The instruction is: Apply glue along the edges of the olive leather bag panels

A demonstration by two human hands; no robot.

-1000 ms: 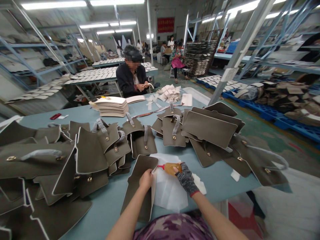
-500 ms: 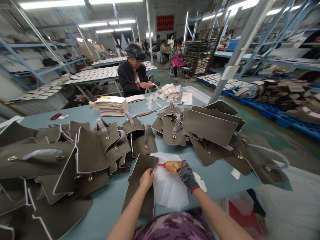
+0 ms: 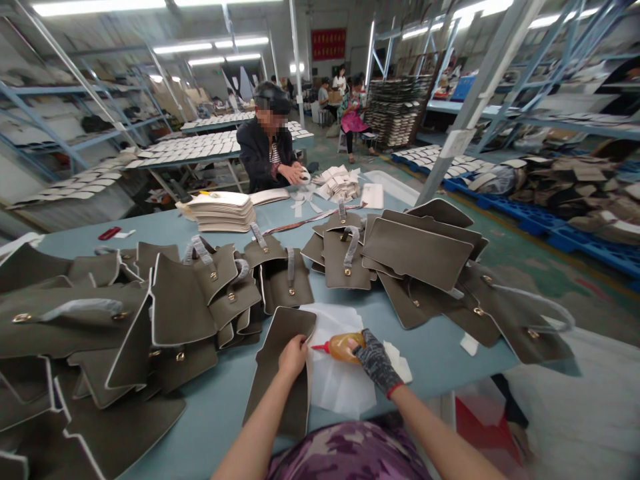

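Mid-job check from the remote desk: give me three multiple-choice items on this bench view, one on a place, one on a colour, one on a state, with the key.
1. Where does the left hand rest?
A. on the right edge of the olive panel in front of the person
B. on the cream stack at the far side
C. on the red object by the far left edge

2. What colour is the nozzle of the squeeze bottle?
A. blue
B. red
C. white

3. How is the right hand just now?
A. bare and flat on the table
B. gloved and closed around the bottle
C. gloved and holding scissors

Key: 1 A, its fingers press the panel's edge beside the white paper sheet; 2 B, a red tip points toward the left hand; 3 B, the dark fingerless glove wraps the amber bottle.
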